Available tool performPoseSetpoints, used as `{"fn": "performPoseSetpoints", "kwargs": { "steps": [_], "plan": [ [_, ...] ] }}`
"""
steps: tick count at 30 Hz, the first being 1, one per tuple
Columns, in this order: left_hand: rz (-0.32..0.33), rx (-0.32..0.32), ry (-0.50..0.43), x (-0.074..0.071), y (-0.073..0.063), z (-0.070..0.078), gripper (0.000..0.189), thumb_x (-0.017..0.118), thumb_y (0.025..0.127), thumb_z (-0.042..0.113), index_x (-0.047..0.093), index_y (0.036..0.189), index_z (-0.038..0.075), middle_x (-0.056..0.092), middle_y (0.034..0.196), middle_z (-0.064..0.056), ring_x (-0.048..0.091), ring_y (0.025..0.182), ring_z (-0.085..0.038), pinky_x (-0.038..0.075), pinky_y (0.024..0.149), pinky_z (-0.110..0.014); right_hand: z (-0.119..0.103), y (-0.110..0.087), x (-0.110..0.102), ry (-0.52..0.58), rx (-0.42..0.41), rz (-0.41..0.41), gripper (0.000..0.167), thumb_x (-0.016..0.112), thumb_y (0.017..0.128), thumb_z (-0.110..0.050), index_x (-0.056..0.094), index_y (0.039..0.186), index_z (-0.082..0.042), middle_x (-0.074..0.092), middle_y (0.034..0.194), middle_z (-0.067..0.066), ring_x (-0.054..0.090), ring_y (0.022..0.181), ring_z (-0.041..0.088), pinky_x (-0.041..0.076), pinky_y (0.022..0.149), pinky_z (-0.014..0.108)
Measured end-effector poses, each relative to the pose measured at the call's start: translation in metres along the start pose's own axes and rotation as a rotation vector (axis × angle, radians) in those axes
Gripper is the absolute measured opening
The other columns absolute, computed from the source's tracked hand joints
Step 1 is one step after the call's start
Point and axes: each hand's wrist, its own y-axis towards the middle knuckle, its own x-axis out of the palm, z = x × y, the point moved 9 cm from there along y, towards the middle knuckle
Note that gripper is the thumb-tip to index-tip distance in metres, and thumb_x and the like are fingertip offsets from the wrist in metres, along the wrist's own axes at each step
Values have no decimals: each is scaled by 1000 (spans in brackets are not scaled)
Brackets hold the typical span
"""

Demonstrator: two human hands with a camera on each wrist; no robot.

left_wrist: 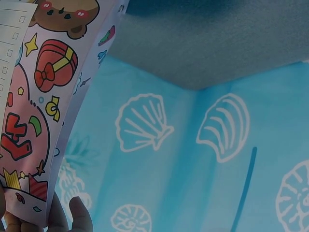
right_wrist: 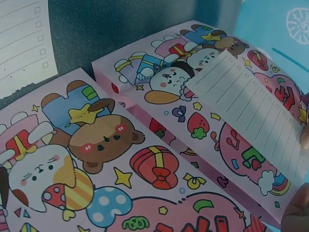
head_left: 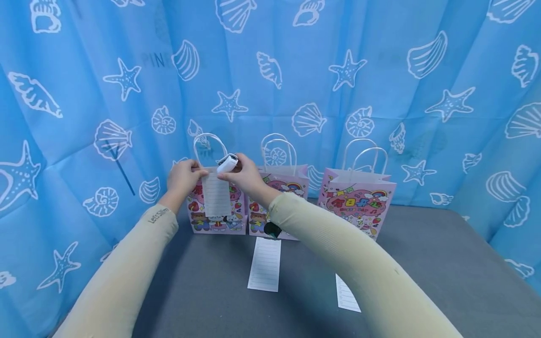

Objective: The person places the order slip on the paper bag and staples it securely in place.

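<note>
My left hand [head_left: 182,179] pinches a lined paper slip [head_left: 217,195] against the top rim of the leftmost pink paper gift bag [head_left: 198,224]. In the left wrist view, fingertips [left_wrist: 79,215] show behind the bag's rim. The slip hangs down the bag's printed front, its checkbox lines visible in the right wrist view. My right hand [head_left: 249,177] grips a small white stapler [head_left: 228,163] just above the slip's upper right corner. Whether the stapler touches the paper cannot be told.
A middle gift bag [head_left: 257,224] and a right gift bag [head_left: 359,206] stand alongside, their white handles up. Lined slips lie before them on the grey table [head_left: 203,281]: a middle slip [head_left: 265,265] and a right slip [head_left: 346,295], partly under my right arm. Behind hangs a blue curtain [head_left: 270,42].
</note>
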Motion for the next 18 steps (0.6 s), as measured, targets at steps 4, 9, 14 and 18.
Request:
{"fn": "performPoseSetpoints", "kwargs": {
  "steps": [4,9,14,18],
  "plan": [
    [2,-9,14,-1,0,0,29,64,95,30,63,97,1,63,95,-16,56,83,-29,46,73,-41,-5,4,5,-43,-38,-15,50,73,87,-4,50,131,-2,59,123,16,59,113,26,51,89,29],
    [-1,-9,20,0,1,1,28,64,96,29,62,96,1,63,93,-15,56,82,-28,46,71,-40,-11,8,10,-132,-75,-11,48,74,86,-6,53,129,-5,59,123,11,58,116,23,49,92,29],
    [4,-5,15,0,1,-1,29,64,95,30,63,98,1,63,95,-16,57,83,-28,47,71,-40,-16,14,15,-265,-106,-13,49,75,86,-9,52,128,-6,60,123,11,57,116,24,49,91,30],
    [4,-7,20,1,1,-2,29,64,95,30,64,97,1,64,95,-15,57,82,-28,47,70,-39,-17,17,21,-347,-122,-41,49,75,86,-9,51,129,-5,60,124,11,58,115,24,50,91,32]
  ]
}}
